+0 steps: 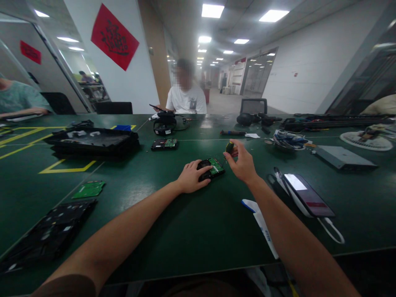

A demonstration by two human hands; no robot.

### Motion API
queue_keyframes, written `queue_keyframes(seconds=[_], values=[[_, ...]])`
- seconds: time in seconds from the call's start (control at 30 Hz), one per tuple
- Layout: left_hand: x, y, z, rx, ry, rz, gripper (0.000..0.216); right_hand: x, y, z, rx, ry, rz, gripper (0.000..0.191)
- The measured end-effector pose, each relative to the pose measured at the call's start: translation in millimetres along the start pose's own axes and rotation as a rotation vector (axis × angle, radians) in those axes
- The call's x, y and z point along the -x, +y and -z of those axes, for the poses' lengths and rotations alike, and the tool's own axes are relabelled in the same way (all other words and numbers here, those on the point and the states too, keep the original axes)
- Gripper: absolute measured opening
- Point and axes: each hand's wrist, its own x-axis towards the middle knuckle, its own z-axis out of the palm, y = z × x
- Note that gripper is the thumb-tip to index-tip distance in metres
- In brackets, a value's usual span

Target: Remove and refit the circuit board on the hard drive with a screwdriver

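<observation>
My left hand (195,176) grips a hard drive (217,166) lying flat on the green table, its green circuit board facing up. The fingers reach over the drive's top and the thumb rests at its near edge. In my right hand (241,160) is a small screwdriver (229,147) with a black and yellow handle, pinched between thumb and fingers. It is held upright near the drive's right end. Whether its tip touches the drive is too small to tell. Behind the left hand lies a second hard drive (164,144), also board side up.
Black plastic trays (93,142) are stacked at the left. Nearer are a loose green circuit board (89,189) and a black panel (51,229). On the right are a phone (309,196), a grey box (345,157) and bundled cables (289,140). A person (187,99) sits opposite.
</observation>
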Motion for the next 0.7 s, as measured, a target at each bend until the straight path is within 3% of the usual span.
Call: queue_keyframes(seconds=[0.2,0.7], values=[[-0.4,-0.1,-0.2,0.017,0.003,0.011,0.063,1.3,-3.3,-1.1,-0.019,-0.039,0.018,0.065],[0.2,0.0,-0.2,0.009,0.002,0.013,0.064,2.6,-4.5,-2.4,-0.081,-0.116,-0.054,0.068]])
